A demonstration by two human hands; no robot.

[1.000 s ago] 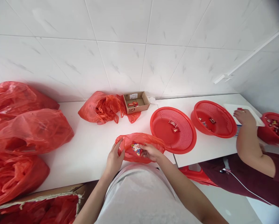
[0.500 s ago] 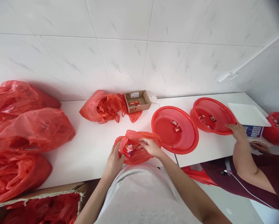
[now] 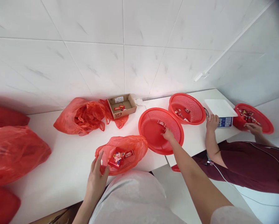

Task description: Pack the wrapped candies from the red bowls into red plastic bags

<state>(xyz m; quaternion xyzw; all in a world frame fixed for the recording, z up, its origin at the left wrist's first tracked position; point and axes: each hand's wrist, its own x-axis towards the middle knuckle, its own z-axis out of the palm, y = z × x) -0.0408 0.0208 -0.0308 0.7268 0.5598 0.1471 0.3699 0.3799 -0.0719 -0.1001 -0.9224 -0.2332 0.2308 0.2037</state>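
Closest, the person's left hand (image 3: 96, 175), thumb and fingers parted, rests at the rim of a red bag (image 3: 138, 149), apparently so its mouth gapes around a printed packet (image 3: 117, 158) and a wrapped bar (image 3: 129, 154). The right hand (image 3: 168, 135) dips into the adjacent basket (image 3: 151, 135), set within easy reach; its grip on a red wrapper (image 3: 164, 130) cannot be told. Farther back, a carton (image 3: 126, 112) seems to weigh down loose plastic (image 3: 122, 121).

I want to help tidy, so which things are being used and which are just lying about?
In use: open red bag, left hand at its edge; nearest red basket, right hand inside.
Probably just lying about: cardboard box, white scrap.
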